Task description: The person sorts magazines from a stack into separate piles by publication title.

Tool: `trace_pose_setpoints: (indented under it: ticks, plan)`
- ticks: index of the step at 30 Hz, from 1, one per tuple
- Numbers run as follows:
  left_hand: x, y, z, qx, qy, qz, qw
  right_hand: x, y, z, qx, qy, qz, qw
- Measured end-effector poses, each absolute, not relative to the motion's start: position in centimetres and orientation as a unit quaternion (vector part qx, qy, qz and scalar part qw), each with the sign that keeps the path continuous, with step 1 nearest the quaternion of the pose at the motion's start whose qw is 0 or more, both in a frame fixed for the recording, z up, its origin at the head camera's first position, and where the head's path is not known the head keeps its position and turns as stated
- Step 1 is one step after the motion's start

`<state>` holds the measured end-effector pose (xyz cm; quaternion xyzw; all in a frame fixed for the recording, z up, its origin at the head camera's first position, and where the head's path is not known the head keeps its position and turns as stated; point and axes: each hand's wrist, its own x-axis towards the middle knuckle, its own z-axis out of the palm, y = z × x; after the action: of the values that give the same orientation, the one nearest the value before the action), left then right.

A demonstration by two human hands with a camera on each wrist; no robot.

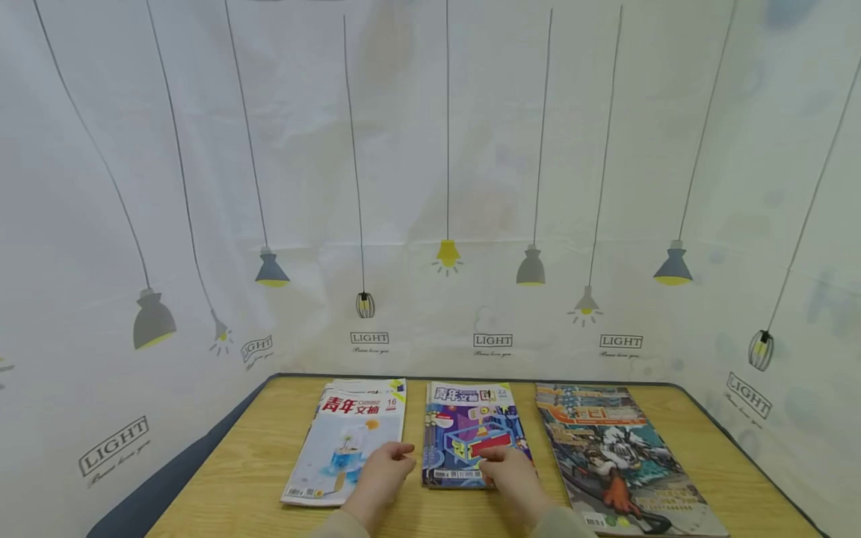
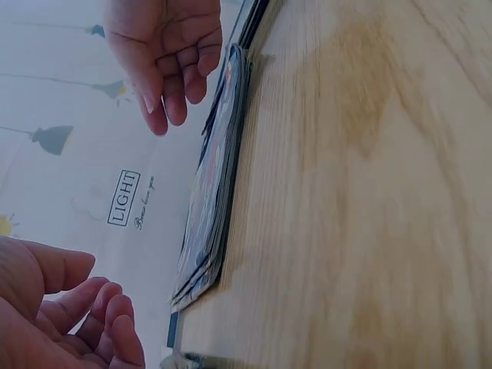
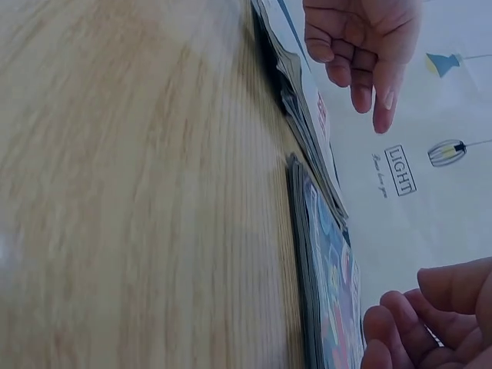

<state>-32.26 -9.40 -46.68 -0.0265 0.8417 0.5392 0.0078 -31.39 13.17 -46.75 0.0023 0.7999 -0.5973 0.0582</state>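
Shows, from the left in the head view, a stack of Youth Digest magazines point(image 1: 336, 441), number 16 and ice-pop cover uppermost, flat on a wood-grain table point(image 1: 242, 463). Next, above that stack's lower right corner, a bare left hand point(image 1: 383, 474), fingers loosely bent around nothing. At centre, a second Youth Digest stack point(image 1: 464, 437), purple and blue; over its lower right part, a bare right hand point(image 1: 507, 474), equally relaxed, apart from the left and likewise holding nothing. Ends, at far right, with a stack of comic-style magazines point(image 1: 625, 448) under orange title lettering. Includes, behind, a white backdrop point(image 1: 417, 187) printed with hanging lamps point(image 1: 531, 273). Adds, from the left wrist, the layered side of the centre stack, unseen from the head. Reveals, from the right wrist, wavy, uneven page edges on the left stack, plus fingertips clear of the paper.
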Motion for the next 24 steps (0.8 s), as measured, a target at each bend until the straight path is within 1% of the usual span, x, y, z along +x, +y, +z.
trace_pose_setpoints:
  ticks: [4, 7, 11, 13, 16, 20, 24]
  plan:
    - [-32.6, -7.5, -46.9, -0.022, 0.837, 0.547, 0.009, -31.7, 14.7, -47.1, 0.033, 0.799, -0.6, 0.029]
    - [-32.8, -6.3, -47.1, -0.024, 0.833, 0.553, 0.008, -32.1, 15.4, -47.5, 0.083, 0.81, -0.581, 0.0]
    - [-32.9, -5.2, -47.7, -0.031, 0.832, 0.554, 0.012, -32.3, 16.0, -48.1, 0.134, 0.841, -0.522, -0.047]
    - [-33.0, -4.8, -47.8, -0.033, 0.836, 0.548, 0.014, -32.3, 16.2, -48.4, 0.146, 0.856, -0.492, -0.055]
    - [-32.9, -4.3, -48.1, -0.028, 0.853, 0.521, -0.002, -32.3, 16.3, -48.8, 0.159, 0.869, -0.464, -0.063]
    - [-32.7, -3.7, -48.5, -0.043, 0.876, 0.48, -0.032, -32.3, 16.4, -49.4, 0.164, 0.869, -0.463, -0.061]
    - [-32.3, -3.4, -48.9, -0.062, 0.883, 0.464, -0.035, -32.1, 16.5, -49.8, 0.162, 0.871, -0.459, -0.064]
